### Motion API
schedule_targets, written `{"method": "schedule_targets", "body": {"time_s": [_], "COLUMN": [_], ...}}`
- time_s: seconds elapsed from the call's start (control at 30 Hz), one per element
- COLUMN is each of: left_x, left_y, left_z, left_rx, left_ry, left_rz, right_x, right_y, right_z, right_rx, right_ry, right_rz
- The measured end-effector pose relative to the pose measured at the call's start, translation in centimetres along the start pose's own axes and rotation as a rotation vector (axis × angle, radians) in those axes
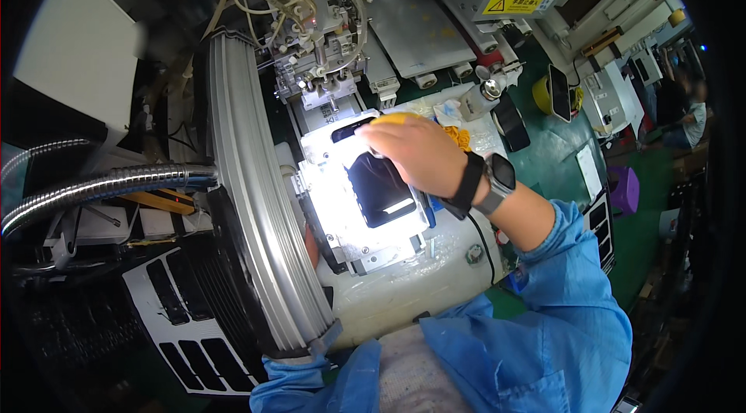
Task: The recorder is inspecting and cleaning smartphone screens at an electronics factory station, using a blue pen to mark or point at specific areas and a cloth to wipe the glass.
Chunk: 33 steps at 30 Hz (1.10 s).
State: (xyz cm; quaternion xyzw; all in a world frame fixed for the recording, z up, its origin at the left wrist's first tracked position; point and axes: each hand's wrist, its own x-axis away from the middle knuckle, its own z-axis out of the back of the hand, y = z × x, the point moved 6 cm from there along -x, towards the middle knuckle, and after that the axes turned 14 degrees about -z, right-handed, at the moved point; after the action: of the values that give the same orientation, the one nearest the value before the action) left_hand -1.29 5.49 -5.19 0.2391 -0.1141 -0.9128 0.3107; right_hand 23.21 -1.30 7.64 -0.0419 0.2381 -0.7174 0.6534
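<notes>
A flat black glass panel (378, 194), shaped like a phone screen, lies on a brightly lit metal fixture (330, 215). Over its upper right edge is my right hand (423, 153), its fingers closed round a yellow object (398, 118) mostly hidden by the hand. A smaller dark slot or piece (351, 130) shows at the fixture's far end. Of my left hand (311, 247) only a sliver of skin appears at the fixture's left side, behind a thick aluminium beam (260, 203); its fingers are hidden.
Beyond the fixture stands a mechanism with hoses (322, 63). To the right are a metal-topped bottle (475, 101), an orange cloth (457, 137), a dark phone-like slab (510, 124) and a yellow container (544, 94). Black panels fill a white tray (186, 327) at lower left.
</notes>
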Motion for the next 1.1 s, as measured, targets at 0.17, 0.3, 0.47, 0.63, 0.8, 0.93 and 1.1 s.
{"method": "schedule_targets", "body": {"time_s": [0.17,0.3,0.47,0.63,0.8,0.93,1.1], "left_x": [-0.2,-0.1,0.3,0.4,0.0,0.0,0.1], "left_y": [0.7,0.3,0.1,-0.2,0.1,0.1,0.3], "left_z": [0.7,0.5,-0.1,-0.1,0.4,0.3,0.0], "left_rx": [-0.078,-0.042,-0.007,-0.028,-0.075,-0.055,0.000], "left_ry": [0.029,-0.029,-0.006,0.007,-0.026,0.003,0.021], "left_rz": [-0.066,-0.005,0.001,-0.033,-0.031,-0.026,-0.028], "right_x": [6.6,6.8,-0.5,0.1,6.8,5.9,-1.3], "right_y": [-3.2,-3.4,1.0,0.4,-4.6,-3.1,1.1], "right_z": [1.2,1.4,0.3,0.0,2.4,1.5,0.6], "right_rx": [-0.046,-0.055,-0.020,-0.030,-0.083,-0.088,-0.046], "right_ry": [-0.124,-0.133,-0.012,-0.076,-0.148,-0.147,0.052], "right_rz": [0.076,0.071,-0.001,-0.013,0.125,0.055,0.004]}}
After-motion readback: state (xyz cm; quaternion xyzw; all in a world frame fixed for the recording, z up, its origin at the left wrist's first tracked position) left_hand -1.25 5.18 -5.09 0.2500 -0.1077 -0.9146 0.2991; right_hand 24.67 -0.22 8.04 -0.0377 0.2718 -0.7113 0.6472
